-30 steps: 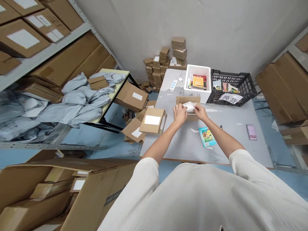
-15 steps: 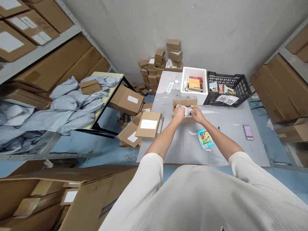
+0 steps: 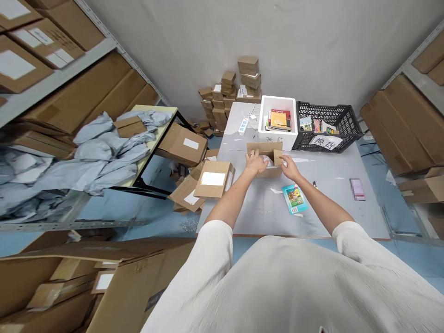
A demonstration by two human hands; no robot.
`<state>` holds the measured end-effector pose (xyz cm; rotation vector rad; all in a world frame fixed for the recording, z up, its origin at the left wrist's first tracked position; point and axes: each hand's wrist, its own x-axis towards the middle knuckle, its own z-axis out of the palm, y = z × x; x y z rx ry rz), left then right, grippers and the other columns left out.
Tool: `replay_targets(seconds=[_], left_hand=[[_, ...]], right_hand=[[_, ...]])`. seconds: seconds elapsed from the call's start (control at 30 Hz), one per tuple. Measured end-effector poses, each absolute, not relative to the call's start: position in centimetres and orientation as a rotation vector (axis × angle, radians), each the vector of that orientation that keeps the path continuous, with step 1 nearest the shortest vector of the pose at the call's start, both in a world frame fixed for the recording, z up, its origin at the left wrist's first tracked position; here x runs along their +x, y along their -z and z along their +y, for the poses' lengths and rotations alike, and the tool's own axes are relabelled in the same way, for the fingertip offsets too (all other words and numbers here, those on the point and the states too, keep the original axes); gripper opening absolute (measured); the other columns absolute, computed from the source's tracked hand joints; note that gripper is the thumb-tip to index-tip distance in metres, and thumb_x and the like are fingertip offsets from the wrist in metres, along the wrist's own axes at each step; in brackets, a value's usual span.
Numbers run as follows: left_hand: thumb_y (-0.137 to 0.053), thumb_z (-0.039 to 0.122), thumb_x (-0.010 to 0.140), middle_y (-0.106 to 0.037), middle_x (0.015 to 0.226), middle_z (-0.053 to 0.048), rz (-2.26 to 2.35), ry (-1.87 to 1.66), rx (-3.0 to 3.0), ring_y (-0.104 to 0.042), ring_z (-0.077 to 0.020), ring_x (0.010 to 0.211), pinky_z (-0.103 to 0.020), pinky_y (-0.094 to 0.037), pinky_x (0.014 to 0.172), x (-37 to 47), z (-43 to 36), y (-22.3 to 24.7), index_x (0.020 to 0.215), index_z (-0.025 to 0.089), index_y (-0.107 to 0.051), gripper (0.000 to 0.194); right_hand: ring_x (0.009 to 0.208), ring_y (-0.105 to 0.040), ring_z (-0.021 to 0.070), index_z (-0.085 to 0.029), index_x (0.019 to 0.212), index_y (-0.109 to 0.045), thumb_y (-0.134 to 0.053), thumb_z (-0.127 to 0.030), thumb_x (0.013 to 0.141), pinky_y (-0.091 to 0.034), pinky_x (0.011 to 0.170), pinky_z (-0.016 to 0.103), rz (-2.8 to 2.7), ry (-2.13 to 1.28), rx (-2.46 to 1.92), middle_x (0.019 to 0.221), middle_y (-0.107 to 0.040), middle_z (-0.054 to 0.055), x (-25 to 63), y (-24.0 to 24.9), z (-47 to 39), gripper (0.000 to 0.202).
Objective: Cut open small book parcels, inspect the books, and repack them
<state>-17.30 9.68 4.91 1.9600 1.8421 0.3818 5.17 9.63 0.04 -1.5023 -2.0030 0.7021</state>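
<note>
"So, what is your left hand (image 3: 255, 163) doing?"

"Its fingers are spread over the left side of an open cardboard box (image 3: 271, 173), thumb beside the white wrapping (image 3: 268, 162) inside."

"And your right hand (image 3: 290, 168)?"

"Fingers bent, tips at the box's right flap (image 3: 278, 157). I can't tell whether I'm pinching it or only touching it."

"Where's the box?"

"On my grey table (image 3: 256, 210), in front of me, just this side of the white foam bin (image 3: 277, 140) with books (image 3: 279, 120) in it. A black crate (image 3: 350, 138) stands right of that bin."

"Anything closer to you?"

"A blue picture book (image 3: 294, 199) lies flat near my right forearm, and a labelled carton (image 3: 214, 179) sits at the table's left edge."
</note>
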Motion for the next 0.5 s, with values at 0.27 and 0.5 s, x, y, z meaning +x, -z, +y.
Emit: replay_targets(seconds=[0.27,0.5], left_hand=[[-0.046,0.035,0.11,-0.062,0.143,-0.016,1.791,-0.499,2.152,-0.047,-0.0367,0.14,-0.053,-0.031,0.121,-15.2,5.4,-6.2,0.126,0.025,-0.073,0.033],[-0.047,0.029,0.109,-0.068,0.135,-0.014,1.441,-0.458,2.201,-0.058,-0.0319,0.131,-0.047,-0.042,0.114,-10.0,1.0,-1.5,0.131,0.023,-0.071,0.033]], right_hand=[[0.134,-0.059,0.0283,-0.016,0.14,-0.068,-0.044,-0.032,0.101,-0.047,0.12,0.044,-1.882,-0.68,-1.569,0.146,-0.064,0.018,9.7,1.9,8.3,0.048],[0.121,-0.067,0.0308,-0.018,0.134,-0.072,-0.054,-0.03,0.094,-0.052,0.116,0.05,-1.725,-0.808,-1.705,0.14,-0.069,0.017,14.8,6.7,4.9,0.046]])
